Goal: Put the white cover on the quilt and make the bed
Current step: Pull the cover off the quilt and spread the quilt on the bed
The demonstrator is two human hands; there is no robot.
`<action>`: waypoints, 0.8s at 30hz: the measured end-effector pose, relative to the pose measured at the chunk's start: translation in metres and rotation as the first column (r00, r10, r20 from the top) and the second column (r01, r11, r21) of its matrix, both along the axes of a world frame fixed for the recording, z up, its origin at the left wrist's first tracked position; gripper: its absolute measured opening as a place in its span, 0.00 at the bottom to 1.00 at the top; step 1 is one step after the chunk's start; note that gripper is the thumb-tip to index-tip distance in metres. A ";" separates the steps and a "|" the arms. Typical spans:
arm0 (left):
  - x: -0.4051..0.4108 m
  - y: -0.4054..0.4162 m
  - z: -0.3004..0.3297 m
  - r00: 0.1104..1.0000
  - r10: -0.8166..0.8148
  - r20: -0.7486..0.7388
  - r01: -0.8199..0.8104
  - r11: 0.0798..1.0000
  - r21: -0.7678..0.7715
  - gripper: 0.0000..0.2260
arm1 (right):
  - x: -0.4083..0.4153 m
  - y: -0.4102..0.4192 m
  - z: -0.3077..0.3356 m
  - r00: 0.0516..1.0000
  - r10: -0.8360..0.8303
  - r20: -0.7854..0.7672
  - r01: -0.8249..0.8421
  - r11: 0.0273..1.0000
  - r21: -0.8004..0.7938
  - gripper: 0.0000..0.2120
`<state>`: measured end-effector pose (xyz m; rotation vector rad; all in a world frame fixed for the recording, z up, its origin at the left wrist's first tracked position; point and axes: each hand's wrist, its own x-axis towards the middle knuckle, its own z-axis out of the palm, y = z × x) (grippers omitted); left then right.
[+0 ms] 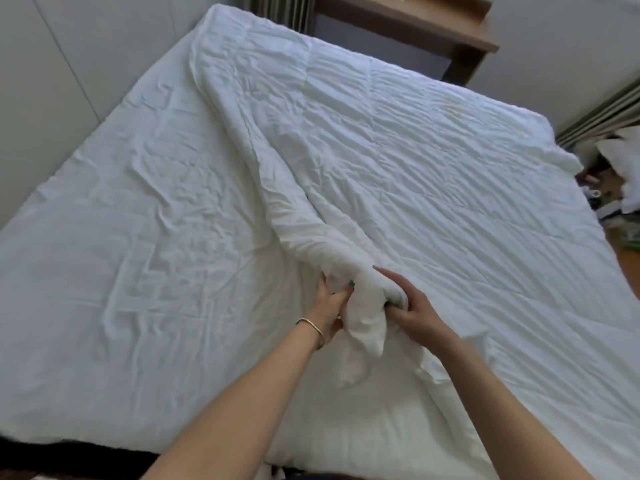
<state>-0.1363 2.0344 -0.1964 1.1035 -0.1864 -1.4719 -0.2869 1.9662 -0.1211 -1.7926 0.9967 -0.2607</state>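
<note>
On the left, the bed point(104, 237) is spread with creased white fabric reaching its wall-side edge. The left hand point(329, 306), a thin bangle point(311, 327) at its wrist, grips a bunched corner of the white cover point(363, 320), fingers curled into the cloth. From that corner a rolled, wrinkled ridge of fabric runs away up the middle of the bed. The right hand point(412, 306) pinches the same corner from the other side. Further right, the quilt point(467, 174) lies flat, stitched in squares, covering the bed's right half.
</note>
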 end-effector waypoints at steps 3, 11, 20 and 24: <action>0.020 0.009 0.014 0.881 -0.023 0.472 0.035 0.999 -0.016 0.28 | -0.009 -0.008 -0.004 0.933 0.217 -0.288 -0.215 0.976 0.039 0.32; 0.028 0.081 0.009 -0.013 -0.222 0.975 0.440 0.875 0.205 0.17 | 0.052 0.032 -0.025 0.994 -0.096 -0.054 0.108 0.955 0.278 0.44; 0.049 0.142 -0.020 0.579 -0.204 0.789 -0.009 0.966 0.257 0.13 | 0.091 0.065 -0.065 0.992 0.114 -0.055 -0.085 0.919 0.386 0.36; 0.070 0.161 -0.037 0.754 -0.310 0.580 -0.159 0.770 0.618 0.35 | 0.071 0.065 -0.069 0.995 0.075 0.071 -0.099 0.888 0.450 0.33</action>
